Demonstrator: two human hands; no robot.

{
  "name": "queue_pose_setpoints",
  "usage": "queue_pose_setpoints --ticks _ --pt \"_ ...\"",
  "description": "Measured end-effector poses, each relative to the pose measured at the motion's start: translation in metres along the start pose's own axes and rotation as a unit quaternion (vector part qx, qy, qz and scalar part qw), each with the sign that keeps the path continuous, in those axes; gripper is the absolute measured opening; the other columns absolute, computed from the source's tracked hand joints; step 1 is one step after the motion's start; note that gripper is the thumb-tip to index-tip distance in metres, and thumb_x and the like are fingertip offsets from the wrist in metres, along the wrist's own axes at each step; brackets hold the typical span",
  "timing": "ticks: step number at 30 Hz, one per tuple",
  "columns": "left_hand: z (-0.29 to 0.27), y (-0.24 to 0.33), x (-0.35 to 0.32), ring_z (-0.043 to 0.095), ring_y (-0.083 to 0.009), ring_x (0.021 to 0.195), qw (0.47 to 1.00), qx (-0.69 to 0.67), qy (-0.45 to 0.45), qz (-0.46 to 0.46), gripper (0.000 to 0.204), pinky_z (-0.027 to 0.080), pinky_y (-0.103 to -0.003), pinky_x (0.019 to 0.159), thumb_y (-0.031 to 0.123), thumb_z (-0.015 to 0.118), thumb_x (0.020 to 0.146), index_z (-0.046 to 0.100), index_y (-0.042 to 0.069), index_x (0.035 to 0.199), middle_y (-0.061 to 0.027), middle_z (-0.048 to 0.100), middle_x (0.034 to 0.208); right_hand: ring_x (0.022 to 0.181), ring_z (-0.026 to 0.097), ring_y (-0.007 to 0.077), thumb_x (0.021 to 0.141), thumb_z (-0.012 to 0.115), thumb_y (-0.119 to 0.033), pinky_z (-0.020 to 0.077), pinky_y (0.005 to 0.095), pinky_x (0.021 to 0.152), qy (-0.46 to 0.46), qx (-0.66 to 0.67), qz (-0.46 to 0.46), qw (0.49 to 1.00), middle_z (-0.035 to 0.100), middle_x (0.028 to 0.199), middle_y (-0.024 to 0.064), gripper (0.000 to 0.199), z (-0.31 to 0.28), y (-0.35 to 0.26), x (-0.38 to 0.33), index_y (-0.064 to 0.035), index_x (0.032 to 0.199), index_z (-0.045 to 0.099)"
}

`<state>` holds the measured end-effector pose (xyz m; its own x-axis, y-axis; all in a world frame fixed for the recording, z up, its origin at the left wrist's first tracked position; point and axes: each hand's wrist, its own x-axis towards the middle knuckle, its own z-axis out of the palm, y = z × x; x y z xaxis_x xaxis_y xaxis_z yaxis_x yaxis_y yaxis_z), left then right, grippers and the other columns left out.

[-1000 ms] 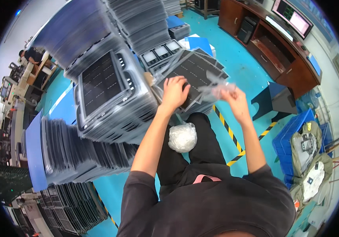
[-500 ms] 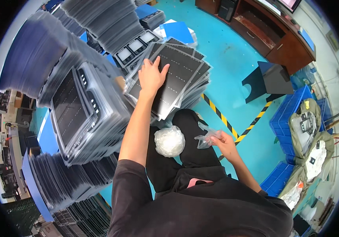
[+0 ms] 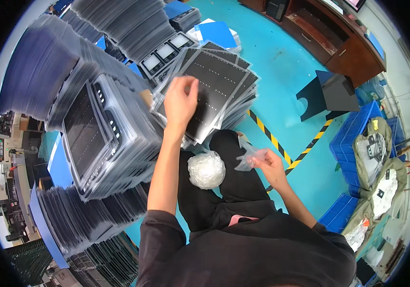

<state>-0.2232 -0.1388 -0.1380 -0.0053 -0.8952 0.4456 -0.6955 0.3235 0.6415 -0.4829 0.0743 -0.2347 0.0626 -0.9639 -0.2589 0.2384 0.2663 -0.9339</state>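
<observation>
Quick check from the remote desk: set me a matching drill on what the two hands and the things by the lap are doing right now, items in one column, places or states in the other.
Things:
1. left hand
2. right hand
3. crumpled ball of clear plastic film
4. blue plastic crate

Places or states:
A. resting on the lap, between the arms
B. holding a small clear plastic bag
C. raised over the stack of dark flat trays
D. on the teal floor at the right, filled with bagged items

Pairs: 1-C, 2-B, 3-A, 4-D
</observation>
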Motion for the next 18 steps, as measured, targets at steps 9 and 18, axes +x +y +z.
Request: queue_pose_setpoints --ticks 9,18 --pt "-0.069 0.039 -0.165 0.066 -0.0292 0.098 0.961 -0.076 -0.224 0.144 0.043 0.053 -0.041 0.088 0.017 0.084 0.08 0.072 0.007 0.12 -0.008 0.069 0.11 0.11 0.07 0.0294 0.091 0.074 -0.004 0.0574 0.0371 0.092 -0.087 -0.216 -0.238 0.943 0.065 0.128 0.0161 0.042 0.072 -0.024 0.011 -0.0009 0.131 0.06" --pt "-0.084 -0.001 -0.273 0.055 -0.033 0.12 0.961 0.183 -0.204 -0.024 0.043 0.044 -0.049 0.103 0.025 0.069 0.095 0.065 0.01 0.136 -0.012 0.061 0.126 0.121 0.051 0.0339 0.088 0.074 -0.005 0.0495 0.0385 0.097 -0.114 -0.418 -0.259 0.863 0.053 0.128 0.014 0.044 0.085 0.023 -0.001 -0.0054 0.132 0.068"
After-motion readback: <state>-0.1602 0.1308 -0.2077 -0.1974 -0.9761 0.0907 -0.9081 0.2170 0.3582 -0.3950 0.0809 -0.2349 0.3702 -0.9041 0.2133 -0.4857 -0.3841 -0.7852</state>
